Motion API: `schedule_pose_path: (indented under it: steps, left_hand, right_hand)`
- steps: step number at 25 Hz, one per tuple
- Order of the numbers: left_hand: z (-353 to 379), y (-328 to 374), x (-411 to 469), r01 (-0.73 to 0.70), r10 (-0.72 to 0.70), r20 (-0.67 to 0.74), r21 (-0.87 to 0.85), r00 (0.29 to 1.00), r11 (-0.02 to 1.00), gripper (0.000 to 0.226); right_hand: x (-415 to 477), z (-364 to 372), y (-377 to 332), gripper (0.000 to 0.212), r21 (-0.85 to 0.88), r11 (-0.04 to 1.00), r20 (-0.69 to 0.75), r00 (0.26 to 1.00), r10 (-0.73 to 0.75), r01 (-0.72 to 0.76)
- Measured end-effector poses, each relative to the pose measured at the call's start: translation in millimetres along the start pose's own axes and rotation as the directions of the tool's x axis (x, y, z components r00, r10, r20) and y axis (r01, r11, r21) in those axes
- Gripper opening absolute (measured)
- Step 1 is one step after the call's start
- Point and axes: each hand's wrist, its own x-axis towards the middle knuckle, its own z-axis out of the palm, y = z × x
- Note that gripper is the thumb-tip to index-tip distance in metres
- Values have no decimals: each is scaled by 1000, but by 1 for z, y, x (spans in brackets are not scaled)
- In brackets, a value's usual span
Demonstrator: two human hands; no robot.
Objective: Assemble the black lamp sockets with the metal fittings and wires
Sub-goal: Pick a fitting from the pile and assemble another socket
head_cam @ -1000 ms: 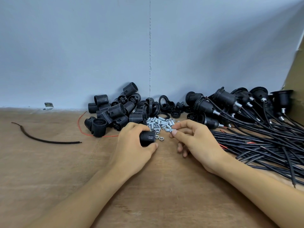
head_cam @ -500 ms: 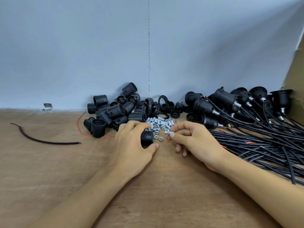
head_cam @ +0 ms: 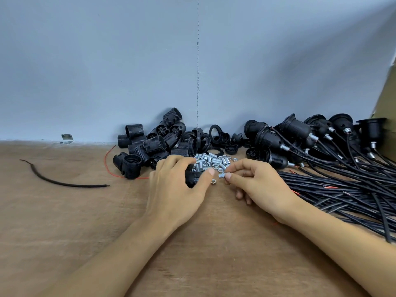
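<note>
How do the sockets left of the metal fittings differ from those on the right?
The left sockets are bare ribbed shells without wires; the right sockets carry silver fittings and black wires. The left sockets lie jumbled in all directions; the right sockets lie with wires trailing rightward. Both are black.

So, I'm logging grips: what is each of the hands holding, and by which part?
The left hand grips a black socket around its side wall. The right hand pinches a small metal fitting by one end, between thumb and forefinger.
</note>
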Motion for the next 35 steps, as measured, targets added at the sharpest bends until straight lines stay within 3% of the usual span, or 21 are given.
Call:
schedule_pose_path:
  steps: [3,6,16,20,29,32,35]
  left_hand:
    - [-2,-9,9,130,-132,-84,-33,988,991,37]
    - [-3,-18,19,213,-222,-78,-115,972,970,29]
    - [2,-13,13,41,-46,64,79,997,996,45]
    - [3,-12,12,29,-45,128,126,991,992,50]
    - [3,-12,13,17,-30,142,91,989,996,55]
    - [0,-10,12,-6,6,38,1,999,1000,40]
    - [-6,-1,9,-178,141,-224,-155,964,972,22]
  right_hand:
    - [0,0,1,2,-8,1000,3,1000,3,-3]
    - [0,1,2,2,-9,1000,0,1000,0,0]
    - [-1,2,2,2,-37,999,2,1000,-11,12]
    - [-1,2,1,2,-44,999,-1,1000,-16,16]
    - [-1,2,2,2,-40,999,1,1000,-22,22]
    - [-1,2,2,2,-31,999,0,1000,-20,20]
    - [0,2,2,2,-14,1000,2,1000,-13,13]
